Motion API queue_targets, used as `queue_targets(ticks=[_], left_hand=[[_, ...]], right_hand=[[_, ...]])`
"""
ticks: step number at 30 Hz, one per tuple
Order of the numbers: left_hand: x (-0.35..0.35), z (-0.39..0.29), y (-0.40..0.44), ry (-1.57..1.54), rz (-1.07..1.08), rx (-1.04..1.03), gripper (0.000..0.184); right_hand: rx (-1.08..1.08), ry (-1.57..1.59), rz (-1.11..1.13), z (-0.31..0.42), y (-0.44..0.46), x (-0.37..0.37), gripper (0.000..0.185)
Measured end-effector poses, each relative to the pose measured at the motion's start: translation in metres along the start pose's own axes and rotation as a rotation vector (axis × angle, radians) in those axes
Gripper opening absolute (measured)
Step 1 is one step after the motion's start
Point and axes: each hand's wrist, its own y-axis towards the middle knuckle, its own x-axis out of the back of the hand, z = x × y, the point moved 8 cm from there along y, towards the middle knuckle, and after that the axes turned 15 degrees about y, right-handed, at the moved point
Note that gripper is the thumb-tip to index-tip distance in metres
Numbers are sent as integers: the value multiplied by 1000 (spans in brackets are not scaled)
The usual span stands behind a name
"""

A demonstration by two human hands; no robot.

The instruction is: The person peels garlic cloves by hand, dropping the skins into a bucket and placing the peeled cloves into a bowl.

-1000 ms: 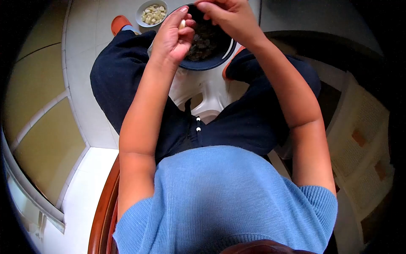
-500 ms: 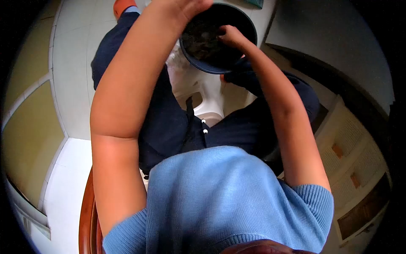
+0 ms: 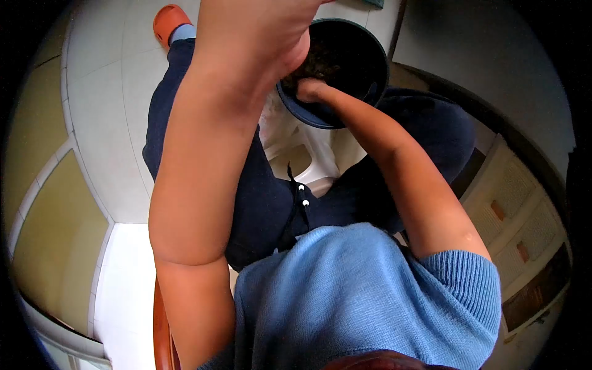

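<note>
A dark round bucket [image 3: 367, 68] stands between my knees, with a clump of dark brown, loose-looking stuff [image 3: 324, 58] inside. My right hand [image 3: 310, 89] reaches over the near rim and down into the bucket, against that stuff; its fingers are hidden. My left hand [image 3: 290, 31] is raised high, close to the camera, over the bucket's left side. Only its wrist and the heel of the palm show clearly, and the fingers are cut off or out of sight.
Below the bucket is a white plastic stool-like piece [image 3: 320, 151] with cut-outs. An orange shoe [image 3: 169, 23] is on the tiled floor [image 3: 98, 80] at upper left. A grey panel [image 3: 487, 55] is on the right, and a reddish wooden edge [image 3: 163, 327] shows at lower left.
My right hand has moved down and left, deeper among the dark stuff. My left forearm has come nearer the camera. The view has shifted, so the bucket sits slightly lower and further right.
</note>
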Motion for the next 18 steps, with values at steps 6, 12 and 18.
queue_targets(ticks=[6, 12, 18], left_hand=[[0, 0, -20, 27, -175, 59, 23], [9, -2, -19, -81, -204, 108, 21], [8, -4, -12, -84, -70, 59, 22]], right_hand=[[-200, 417, -241, -74, 28, 10, 36], [-268, 470, -400, -105, 44, 5, 37], [-157, 339, -511, -82, 38, 19, 38]])
